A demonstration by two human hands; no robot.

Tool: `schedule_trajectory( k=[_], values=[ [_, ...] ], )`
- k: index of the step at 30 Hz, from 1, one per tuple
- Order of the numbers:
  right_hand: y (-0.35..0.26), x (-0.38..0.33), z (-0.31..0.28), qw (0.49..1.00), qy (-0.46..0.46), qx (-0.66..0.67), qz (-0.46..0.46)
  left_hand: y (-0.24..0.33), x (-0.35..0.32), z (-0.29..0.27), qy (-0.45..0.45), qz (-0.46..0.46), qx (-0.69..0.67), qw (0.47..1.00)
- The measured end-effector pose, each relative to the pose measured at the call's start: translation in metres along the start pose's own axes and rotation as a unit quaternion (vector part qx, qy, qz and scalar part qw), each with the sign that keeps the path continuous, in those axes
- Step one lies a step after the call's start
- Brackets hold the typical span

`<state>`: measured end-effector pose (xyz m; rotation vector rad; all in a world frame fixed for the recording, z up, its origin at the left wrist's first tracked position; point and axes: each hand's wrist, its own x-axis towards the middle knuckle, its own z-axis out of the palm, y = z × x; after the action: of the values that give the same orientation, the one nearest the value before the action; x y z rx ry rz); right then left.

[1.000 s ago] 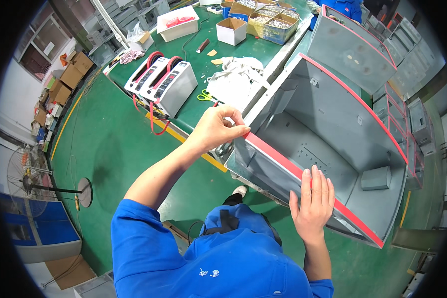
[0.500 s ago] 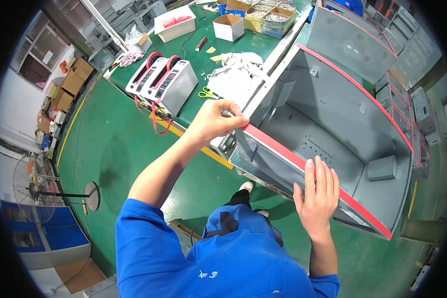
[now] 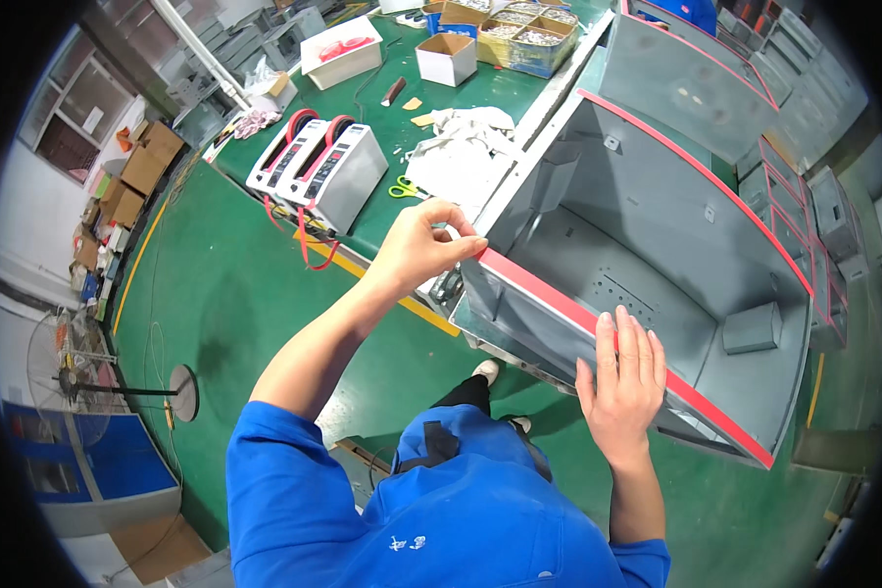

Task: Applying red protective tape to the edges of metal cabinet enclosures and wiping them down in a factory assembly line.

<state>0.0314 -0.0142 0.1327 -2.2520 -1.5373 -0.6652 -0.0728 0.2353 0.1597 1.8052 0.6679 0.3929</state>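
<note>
A large open grey metal cabinet [image 3: 657, 255] lies in front of me, with a red strip [image 3: 549, 294] running along its near top edge and another along its far edge. My left hand [image 3: 423, 245] pinches the left end of the near red strip at the cabinet's corner. My right hand [image 3: 622, 382] lies flat, fingers together, pressing on the same strip further right. My blue sleeves and torso fill the lower part of the view.
A green workbench [image 3: 382, 108] to the left holds two white tape dispensers [image 3: 318, 167] with red tape, green-handled scissors [image 3: 405, 188], crumpled white paper [image 3: 456, 147] and small cardboard boxes [image 3: 446, 59]. More grey cabinets [image 3: 696, 69] stand behind. A floor fan [image 3: 78, 372] stands at the far left.
Both hands stay on the red strip. My right hand has slid a little along it, and my head has shifted, so the cabinet sits slightly lower in view.
</note>
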Motion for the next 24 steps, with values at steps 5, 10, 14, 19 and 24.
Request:
schedule_trajectory(
  k=[5, 10, 14, 19, 24],
  values=[
    [-0.003, 0.002, 0.004, 1.000, -0.004, -0.022, 0.014, -0.009, -0.001, 0.004, 0.034, 0.039, -0.053, 0.997],
    [-0.013, 0.010, 0.001, 0.997, -0.020, -0.047, 0.056, -0.045, 0.016, -0.020, -0.054, -0.045, -0.219, 0.973],
    [-0.060, 0.034, 0.021, 0.992, -0.050, -0.058, 0.097, -0.093, 0.033, -0.035, -0.120, -0.100, -0.234, 0.960],
    [-0.128, 0.089, 0.071, 0.988, -0.019, -0.052, 0.144, -0.090, 0.066, -0.041, -0.173, -0.047, -0.139, 0.974],
    [-0.134, 0.090, 0.074, 0.992, 0.039, 0.006, 0.116, -0.074, 0.088, -0.026, -0.171, 0.277, -0.075, 0.943]
  ],
)
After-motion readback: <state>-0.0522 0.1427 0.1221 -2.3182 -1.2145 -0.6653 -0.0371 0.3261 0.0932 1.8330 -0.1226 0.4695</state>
